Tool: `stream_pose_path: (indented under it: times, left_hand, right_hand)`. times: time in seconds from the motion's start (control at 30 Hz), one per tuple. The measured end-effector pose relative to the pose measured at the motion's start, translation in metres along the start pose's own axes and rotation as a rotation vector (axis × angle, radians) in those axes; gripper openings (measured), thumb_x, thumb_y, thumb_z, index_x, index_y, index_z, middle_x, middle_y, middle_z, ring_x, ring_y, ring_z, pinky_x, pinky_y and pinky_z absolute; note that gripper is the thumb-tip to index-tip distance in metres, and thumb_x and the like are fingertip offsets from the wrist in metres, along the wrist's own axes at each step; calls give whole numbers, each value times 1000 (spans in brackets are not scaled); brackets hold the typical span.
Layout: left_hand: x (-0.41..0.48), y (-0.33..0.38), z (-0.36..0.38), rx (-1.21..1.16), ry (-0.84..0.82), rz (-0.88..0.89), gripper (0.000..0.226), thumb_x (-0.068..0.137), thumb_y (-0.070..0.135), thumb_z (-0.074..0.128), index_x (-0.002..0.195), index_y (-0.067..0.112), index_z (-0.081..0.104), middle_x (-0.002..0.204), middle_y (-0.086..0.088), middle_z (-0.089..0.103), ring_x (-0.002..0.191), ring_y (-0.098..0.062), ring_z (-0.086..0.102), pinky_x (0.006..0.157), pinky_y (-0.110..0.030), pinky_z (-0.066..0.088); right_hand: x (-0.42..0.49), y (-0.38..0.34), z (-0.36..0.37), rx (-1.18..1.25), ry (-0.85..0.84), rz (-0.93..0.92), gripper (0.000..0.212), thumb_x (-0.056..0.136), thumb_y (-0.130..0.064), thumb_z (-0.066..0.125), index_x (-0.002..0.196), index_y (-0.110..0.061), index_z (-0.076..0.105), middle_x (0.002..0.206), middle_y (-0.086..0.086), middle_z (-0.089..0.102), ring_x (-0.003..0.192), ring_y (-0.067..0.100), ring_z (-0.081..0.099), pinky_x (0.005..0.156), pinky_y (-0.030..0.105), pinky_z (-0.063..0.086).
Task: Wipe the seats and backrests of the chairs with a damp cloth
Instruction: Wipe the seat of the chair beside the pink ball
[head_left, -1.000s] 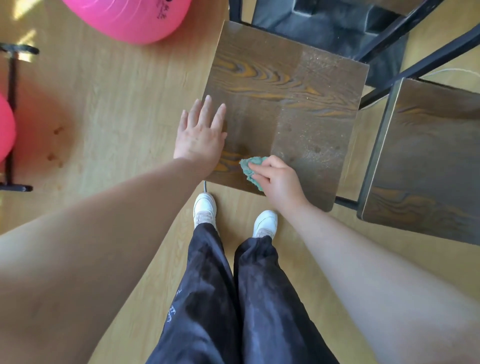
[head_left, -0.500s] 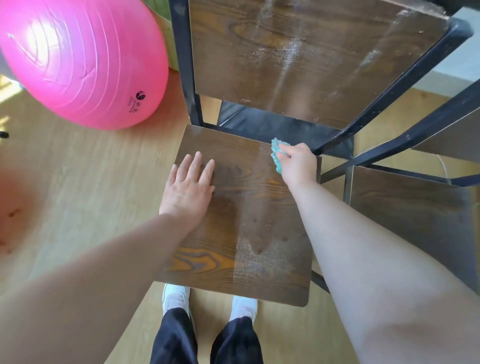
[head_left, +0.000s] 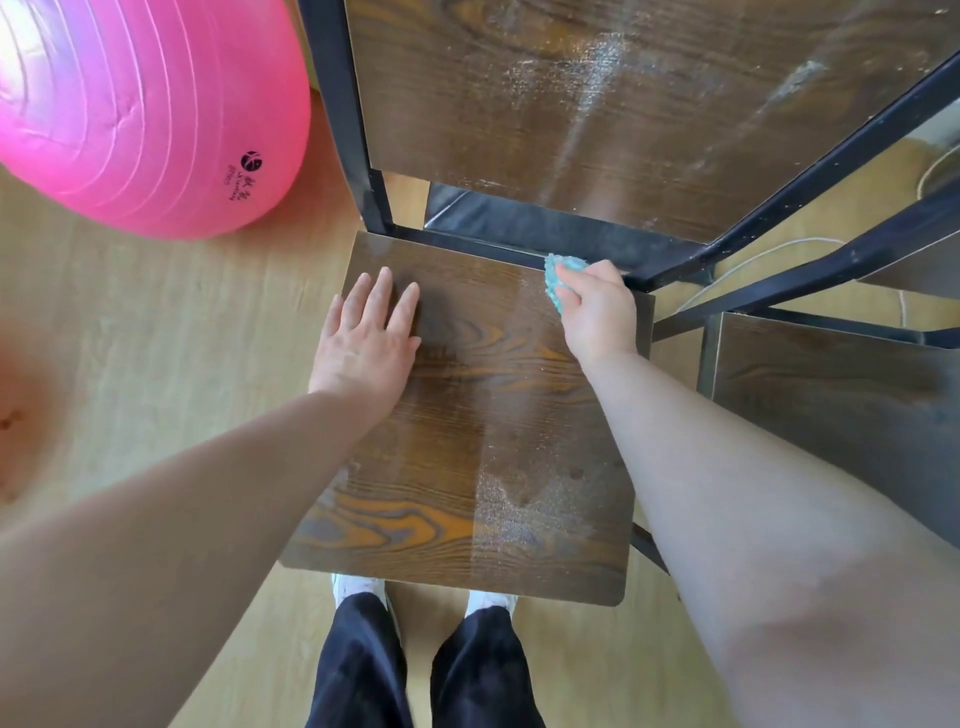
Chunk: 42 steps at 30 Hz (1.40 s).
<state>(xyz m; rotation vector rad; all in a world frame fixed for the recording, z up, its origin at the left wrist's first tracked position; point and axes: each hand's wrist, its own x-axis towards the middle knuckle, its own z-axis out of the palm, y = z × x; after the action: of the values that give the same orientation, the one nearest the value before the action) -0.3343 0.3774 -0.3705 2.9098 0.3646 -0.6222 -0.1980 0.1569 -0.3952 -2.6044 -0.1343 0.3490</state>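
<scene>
A dark wood-grain chair seat (head_left: 483, 441) on a black metal frame fills the middle of the view. Its wooden backrest (head_left: 597, 104) rises behind, streaked with pale dusty marks. My left hand (head_left: 366, 343) lies flat on the seat's left side, fingers straight. My right hand (head_left: 597, 306) grips a small teal cloth (head_left: 558, 273) and presses it on the seat's far right corner, by the frame bar. A dusty patch shows near the seat's front right.
A second chair seat (head_left: 841, 410) of the same wood stands close on the right. A big pink exercise ball (head_left: 140, 114) sits on the wooden floor at the upper left. My legs and white shoes (head_left: 358, 587) stand just before the seat's front edge.
My right hand has carried the cloth from the seat's near edge up to its far right corner. The view tilted up, bringing the backrest into sight. My left hand stayed flat on the seat.
</scene>
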Motion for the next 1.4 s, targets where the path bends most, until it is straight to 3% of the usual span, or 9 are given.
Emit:
stream_pose_path:
  times: [0.23,0.37,0.63,0.73,0.97,1.07,1.2,1.3,1.4]
  left_hand:
    - [-5,7,10,10,-20,13,58,108,36,25,159,24,-1,167,-6,-7,153,-26,-9,124,-43,-1]
    - [-11,13,13,23,-28,24,58,108,36,25,159,23,-1,167,-6,-6,153,-26,-8,125,-44,0]
    - [-36,20,9,55,-31,11,58,108,35,26,159,24,1,167,-7,-7,153,-27,-7,125,-46,2]
    - [-50,23,8,58,-28,21,58,108,35,28,159,25,2,167,-6,-6,153,-26,-6,124,-45,2]
    - [-94,31,23,55,-48,33,58,108,35,28,159,24,2,167,-5,-5,153,-25,-6,125,-44,2]
    - [-109,34,30,62,-62,40,58,108,34,28,159,23,3,167,-7,-5,153,-26,-6,124,-44,2]
    - [-122,36,35,70,-50,47,58,108,33,29,159,23,3,167,-7,-4,153,-27,-4,124,-45,3]
    - [-129,37,39,68,-48,44,58,108,33,29,159,23,3,167,-8,-3,153,-27,-3,124,-45,4]
    - [-137,42,40,45,-54,45,58,108,32,30,159,23,4,167,-8,-2,153,-28,-3,124,-46,4]
  right_hand:
    - [2,-6,6,15,-81,-124,26,100,-20,55,124,-14,66,114,-3,53,110,15,54,86,9,38]
    - [-10,-10,14,-2,-166,-270,28,99,-13,57,124,-13,68,114,2,54,108,18,53,93,18,39]
    - [-98,5,33,22,-325,-336,24,99,-27,55,110,-12,70,100,4,56,90,17,54,80,33,48]
    - [-146,10,41,103,-430,-236,42,96,-43,51,97,-5,67,94,9,55,79,12,47,68,21,40]
    - [-212,18,41,52,-476,-383,21,98,-21,57,104,-8,73,93,-4,49,93,12,44,87,32,47]
    - [-227,21,41,130,-484,-286,31,97,-33,56,95,-5,68,92,0,53,89,16,48,81,35,48]
    - [-251,29,44,-28,-622,-367,42,94,-37,40,113,-16,70,106,5,57,97,19,49,81,31,41]
    - [-271,36,49,33,-559,-299,56,82,-60,41,92,-9,62,96,0,54,88,14,48,71,27,40]
    - [-283,43,52,-8,-580,-322,31,96,-37,55,92,-6,61,92,-1,50,87,12,43,71,25,36]
